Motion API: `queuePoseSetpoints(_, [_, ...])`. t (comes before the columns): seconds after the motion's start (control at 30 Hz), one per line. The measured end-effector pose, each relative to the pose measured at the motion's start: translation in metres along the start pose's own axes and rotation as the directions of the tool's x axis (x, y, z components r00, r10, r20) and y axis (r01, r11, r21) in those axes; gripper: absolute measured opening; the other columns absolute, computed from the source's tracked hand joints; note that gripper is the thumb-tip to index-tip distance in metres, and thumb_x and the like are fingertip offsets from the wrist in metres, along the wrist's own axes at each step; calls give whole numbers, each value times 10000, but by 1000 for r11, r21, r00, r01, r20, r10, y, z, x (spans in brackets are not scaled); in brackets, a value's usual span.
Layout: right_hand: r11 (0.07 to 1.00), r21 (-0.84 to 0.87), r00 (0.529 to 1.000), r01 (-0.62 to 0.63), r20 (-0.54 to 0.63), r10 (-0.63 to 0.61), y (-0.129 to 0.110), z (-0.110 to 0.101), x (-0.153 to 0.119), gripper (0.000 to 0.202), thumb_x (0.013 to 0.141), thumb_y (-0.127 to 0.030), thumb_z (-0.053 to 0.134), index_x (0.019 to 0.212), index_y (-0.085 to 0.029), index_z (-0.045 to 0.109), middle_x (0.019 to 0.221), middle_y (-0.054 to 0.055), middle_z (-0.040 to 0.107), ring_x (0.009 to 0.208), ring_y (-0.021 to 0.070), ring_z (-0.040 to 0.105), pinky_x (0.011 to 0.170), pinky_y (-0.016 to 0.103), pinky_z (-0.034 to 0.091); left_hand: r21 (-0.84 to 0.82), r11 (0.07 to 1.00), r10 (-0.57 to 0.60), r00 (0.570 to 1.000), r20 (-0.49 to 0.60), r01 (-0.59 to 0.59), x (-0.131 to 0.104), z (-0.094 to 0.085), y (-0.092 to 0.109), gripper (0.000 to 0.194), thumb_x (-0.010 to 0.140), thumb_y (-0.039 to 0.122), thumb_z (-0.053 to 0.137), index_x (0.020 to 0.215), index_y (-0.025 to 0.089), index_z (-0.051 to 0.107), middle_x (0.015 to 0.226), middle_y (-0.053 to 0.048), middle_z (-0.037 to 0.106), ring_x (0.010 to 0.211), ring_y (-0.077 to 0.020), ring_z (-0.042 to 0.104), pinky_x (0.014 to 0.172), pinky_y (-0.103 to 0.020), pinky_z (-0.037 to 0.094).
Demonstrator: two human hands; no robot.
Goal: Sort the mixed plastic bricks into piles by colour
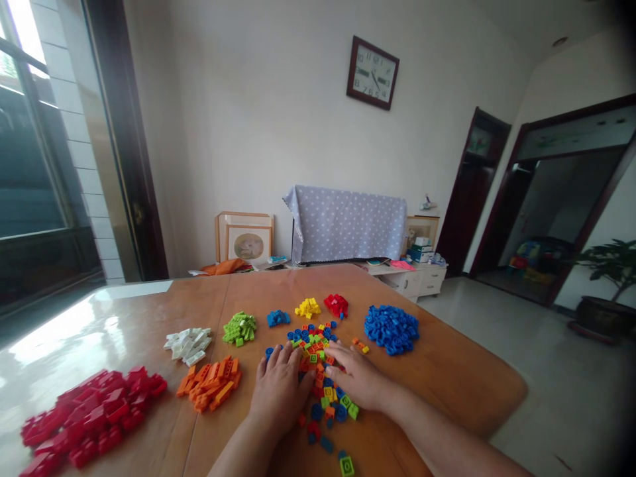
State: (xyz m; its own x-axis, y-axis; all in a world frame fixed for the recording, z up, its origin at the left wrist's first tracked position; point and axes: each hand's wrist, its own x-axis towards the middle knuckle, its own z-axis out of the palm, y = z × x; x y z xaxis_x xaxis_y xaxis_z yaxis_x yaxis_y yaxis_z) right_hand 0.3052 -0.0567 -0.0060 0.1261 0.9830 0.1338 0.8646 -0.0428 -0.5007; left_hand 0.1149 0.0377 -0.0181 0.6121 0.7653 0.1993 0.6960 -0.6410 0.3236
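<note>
A mixed pile of small toy building bricks (pixel 315 346) in blue, orange, green, yellow and red lies spread over the wooden table (pixel 422 397). My left hand (pixel 281 389) rests at the left side of this pile, palm down with the fingers stretched forward. On the pile's right side, my right hand (pixel 360 376) reaches in with its fingers apart, touching or just over the bricks. Neither hand shows a brick held in it, though the undersides are hidden. A few loose pieces, such as a green brick (pixel 346 466), lie nearer to me.
Sorted heaps surround the pile: red bricks (pixel 99 414), orange bricks (pixel 211 383), white bricks (pixel 189 344), light green bricks (pixel 240 328), small blue (pixel 278 318), yellow (pixel 307 307) and red heaps (pixel 336 305), and a large blue heap (pixel 391 329). The table's right edge curves beyond.
</note>
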Motion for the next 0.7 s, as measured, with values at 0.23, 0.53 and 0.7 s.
queuePoseSetpoints(0.23, [999,-22,967,-24,-256,17,36,-24,36,400,945,-295,409,1259,-209,642,1269,54,685,1183,202,619,1029,330,456,-9,1000,-7,1000,28,7,0,-3,1,686,905,638,388,1487,276,436,1583,-63,351,1474,-350,244,1183,-568,177])
queuePoseSetpoints(0.53, [938,-308,961,-159,-267,76,58,-41,87,529,843,-102,460,1327,-255,610,1357,54,625,1347,252,446,1086,383,312,-17,999,-32,997,68,34,-1,-12,6,655,897,593,416,1476,287,454,1581,-37,355,1475,-334,247,1190,-556,188])
queuePoseSetpoints(0.7, [921,-330,957,-207,-262,121,62,-36,89,466,848,-138,481,1264,-265,650,1170,76,714,1151,249,584,953,353,381,-19,999,-36,997,72,37,-4,-17,10,642,907,579,401,1470,277,464,1582,-46,354,1478,-327,244,1195,-542,189])
